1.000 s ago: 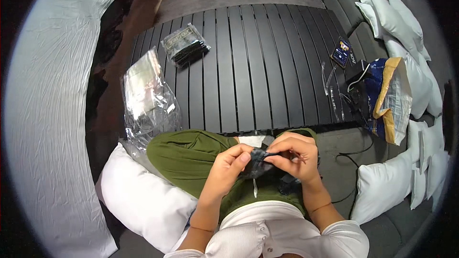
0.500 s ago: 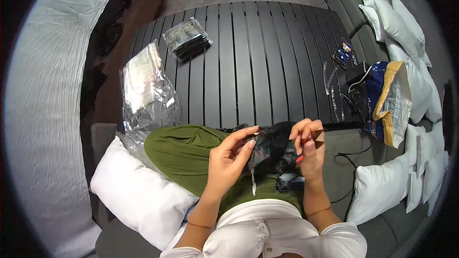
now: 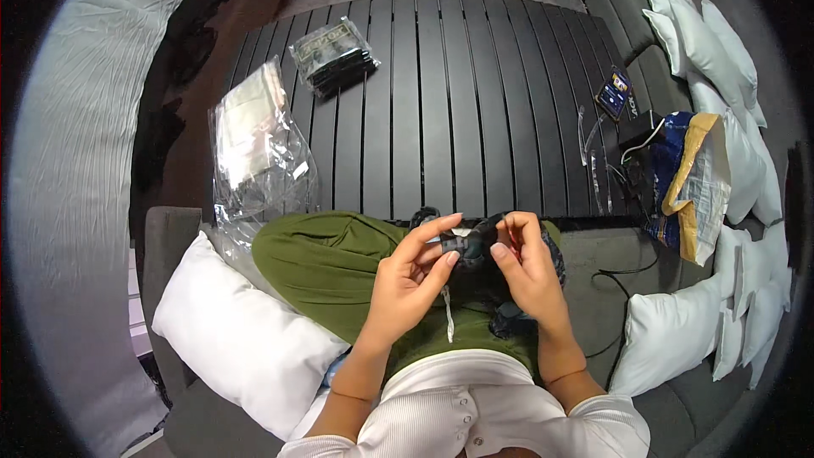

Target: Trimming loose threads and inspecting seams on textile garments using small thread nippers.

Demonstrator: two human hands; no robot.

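Observation:
My left hand [image 3: 413, 276] and my right hand [image 3: 530, 276] meet over my lap with a bunched black piece of soft material [image 3: 473, 242] between them. Thumb and fingers of the left pinch its left end. The right thumb and fingers close on its right side, hiding part of it. A trace of red shows by the right fingers, too little to name. Below the left fingers hangs a thin whitish strip [image 3: 449, 318]. More dark, patterned material [image 3: 511, 321] lies on my lap beside the right wrist.
On the slatted black table [image 3: 432, 119] are a stack of black items in clear packets [image 3: 333, 55], clear plastic bags [image 3: 259, 148], a phone [image 3: 614, 94] and clear strips [image 3: 591, 161]. A blue and tan bag [image 3: 691, 187] stands at right. White pillows [image 3: 242, 335] flank me.
My right hand has moved left, toward the left hand, and now pinches the black piece. The red tool it held is mostly out of sight. The black material is bunched smaller.

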